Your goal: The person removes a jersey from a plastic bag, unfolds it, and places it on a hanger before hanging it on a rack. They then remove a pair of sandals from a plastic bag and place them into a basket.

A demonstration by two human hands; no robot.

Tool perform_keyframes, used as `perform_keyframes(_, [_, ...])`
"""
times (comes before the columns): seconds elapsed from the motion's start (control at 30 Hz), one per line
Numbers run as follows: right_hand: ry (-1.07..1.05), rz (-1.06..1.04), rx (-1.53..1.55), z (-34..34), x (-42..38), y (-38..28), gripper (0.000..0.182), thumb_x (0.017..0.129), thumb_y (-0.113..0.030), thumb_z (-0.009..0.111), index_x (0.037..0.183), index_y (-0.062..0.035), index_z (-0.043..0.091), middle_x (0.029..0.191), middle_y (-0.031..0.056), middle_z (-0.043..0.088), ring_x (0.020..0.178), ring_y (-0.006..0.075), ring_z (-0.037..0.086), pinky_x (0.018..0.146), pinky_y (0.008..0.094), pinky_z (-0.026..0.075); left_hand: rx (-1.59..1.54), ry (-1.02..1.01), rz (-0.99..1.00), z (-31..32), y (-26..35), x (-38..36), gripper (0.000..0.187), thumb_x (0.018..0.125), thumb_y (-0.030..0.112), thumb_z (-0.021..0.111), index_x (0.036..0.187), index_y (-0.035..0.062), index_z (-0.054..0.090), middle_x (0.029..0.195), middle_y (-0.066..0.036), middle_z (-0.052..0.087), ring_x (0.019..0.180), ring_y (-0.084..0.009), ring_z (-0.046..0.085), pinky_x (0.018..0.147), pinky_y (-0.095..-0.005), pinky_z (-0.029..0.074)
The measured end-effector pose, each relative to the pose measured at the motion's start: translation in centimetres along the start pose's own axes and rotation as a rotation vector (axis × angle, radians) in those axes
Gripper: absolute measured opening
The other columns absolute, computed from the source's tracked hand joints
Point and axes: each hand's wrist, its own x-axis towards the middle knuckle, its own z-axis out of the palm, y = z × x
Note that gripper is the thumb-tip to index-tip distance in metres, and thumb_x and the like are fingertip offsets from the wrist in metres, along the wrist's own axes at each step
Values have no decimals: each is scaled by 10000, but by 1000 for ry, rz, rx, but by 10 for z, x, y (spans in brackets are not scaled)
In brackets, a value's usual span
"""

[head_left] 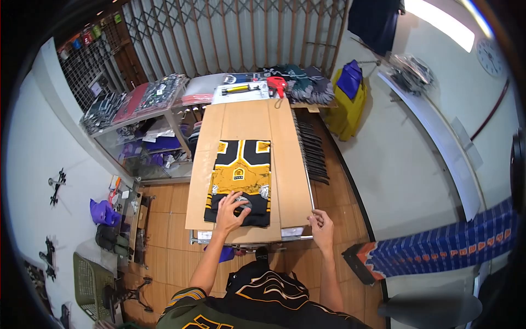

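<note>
A folded black and mustard-yellow garment (241,175) lies flat on a cardboard-covered table (290,192). My left hand (231,213) rests on the lower part of the garment, near its collar, with thumb and fingers apart in a curve and nothing visible between them. At the table's right front corner, my right hand (320,223) has its thumb and fingertips close together by the edge. Whatever those fingertips hold, if anything, is too small to make out.
A red tape dispenser (277,85) and a yellow-and-black tool (241,89) lie at the table's far end. Packed garments top a glass cabinet (164,140) at left. A green basket (92,282) stands lower left. Blue patterned fabric (438,244) extends at right.
</note>
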Motion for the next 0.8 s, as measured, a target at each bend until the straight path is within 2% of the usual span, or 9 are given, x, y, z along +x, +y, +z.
perform_keyframes(0.07, [-50, -30, -1, 21, 26, -11, 242, 986, -76, 663, 1195, 46, 660, 942, 106, 752, 846, 113, 699, 735, 254, 552, 4, -6, 2, -2, 1, -1, 355, 885, 396, 765, 1146, 156, 785, 1451, -93, 615, 1458, -325, 443, 1208, -493, 271])
perform_keyframes(0.1, [-73, -65, -50, 33, 40, -15, 233, 988, -73, 663, 1190, 42, 660, 937, 91, 748, 825, 99, 684, 724, 242, 542, -15, -1, 1, -2, -1, 0, 422, 881, 484, 757, 1137, 150, 787, 1447, -94, 615, 1454, -328, 444, 1207, -522, 272])
perform_keyframes(0.2, [-138, -150, -135, 73, 83, -25, 209, 987, -73, 667, 1166, 34, 670, 913, 58, 737, 776, 59, 646, 694, 214, 516, -55, 48, 4, 0, -2, 0, 407, 845, 427, 812, 1131, 139, 783, 1399, -87, 644, 1416, -311, 486, 1183, -527, 305])
perform_keyframes(0.3, [-234, -258, -241, 117, 132, -18, 228, 969, -91, 684, 1155, 40, 668, 894, 86, 728, 786, 105, 661, 723, 246, 532, -77, 94, -55, 5, -2, -5, 377, 847, 386, 816, 1120, 129, 776, 1349, -84, 674, 1367, -308, 531, 1164, -549, 320])
perform_keyframes(0.4, [-288, -375, -378, 165, 169, -22, 250, 944, -99, 694, 1149, 41, 669, 935, 144, 738, 833, 218, 711, 777, 323, 566, -71, 158, -92, 10, 6, -12, 371, 857, 362, 803, 1151, 138, 764, 1332, -81, 672, 1345, -303, 536, 1160, -580, 297])
perform_keyframes(0.53, [-365, -552, -492, 232, 212, -18, 260, 905, -111, 687, 1137, 5, 687, 1080, 205, 735, 1064, 387, 681, 961, 460, 534, -2, 107, -103, 11, 24, -23, 457, 867, 425, 776, 1256, 190, 726, 1415, -62, 619, 1396, -314, 466, 1168, -645, 221])
perform_keyframes(0.63, [-370, -675, -608, 275, 230, -26, 289, 900, -156, 710, 1166, -46, 694, 1128, 175, 705, 1125, 370, 645, 969, 497, 511, 61, 35, -89, 19, 31, -28, 516, 885, 479, 757, 1340, 250, 682, 1464, -20, 576, 1441, -287, 418, 1147, -722, 142])
perform_keyframes(0.7, [-468, -542, -727, 295, 238, -28, 308, 927, -277, 709, 1202, -137, 712, 1384, 170, 577, 1332, 359, 500, 1043, 618, 413, 93, 6, -123, 24, 33, -32, 514, 896, 499, 741, 1347, 260, 678, 1457, -8, 571, 1452, -281, 398, 1130, -756, 123])
perform_keyframes(0.8, [-490, -504, -906, 310, 252, -10, 292, 957, -389, 671, 1197, -234, 729, 1579, 175, 396, 1494, 365, 317, 1092, 741, 283, 158, 19, -157, 26, 33, -36, 456, 926, 519, 698, 1300, 259, 701, 1415, 9, 583, 1441, -259, 397, 1099, -796, 119])
